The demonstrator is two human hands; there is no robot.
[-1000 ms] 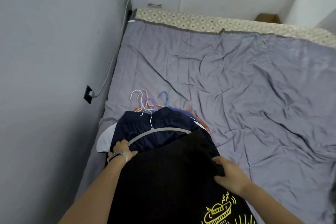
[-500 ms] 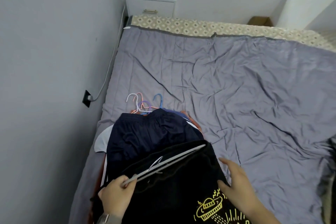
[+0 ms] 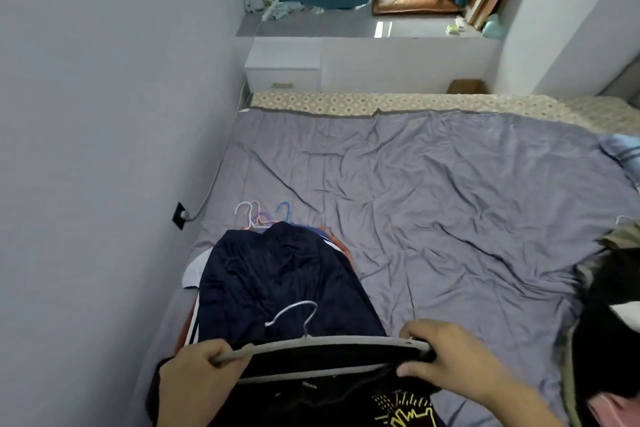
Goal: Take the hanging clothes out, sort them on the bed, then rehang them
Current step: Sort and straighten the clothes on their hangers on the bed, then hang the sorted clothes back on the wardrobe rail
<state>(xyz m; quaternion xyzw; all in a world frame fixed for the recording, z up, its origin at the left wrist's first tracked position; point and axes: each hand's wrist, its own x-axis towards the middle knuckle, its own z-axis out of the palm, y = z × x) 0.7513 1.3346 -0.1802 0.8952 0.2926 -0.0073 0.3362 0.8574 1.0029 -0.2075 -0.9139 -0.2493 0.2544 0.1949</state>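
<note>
A grey hanger (image 3: 325, 343) with a metal hook lies across the top of a black garment with a yellow print (image 3: 346, 395) at the bed's near edge. My left hand (image 3: 201, 378) grips the hanger's left end. My right hand (image 3: 446, 357) pinches the hanger's right end together with the black fabric. Just beyond lies a pile of clothes topped by a navy garment (image 3: 277, 284), with several coloured hanger hooks (image 3: 263, 217) sticking out at its far end. The bed (image 3: 433, 201) has a wrinkled grey-purple cover.
A wall runs along the left, with a socket and cable (image 3: 180, 215). A white nightstand (image 3: 282, 68) stands past the bed. More dark clothes (image 3: 613, 305) lie at the right edge, and a striped pillow (image 3: 623, 149) at the far right.
The view has tilted upward. The hanger has swung level across the black garment's top. My right hand has moved from the fabric's side onto the hanger's right end.
</note>
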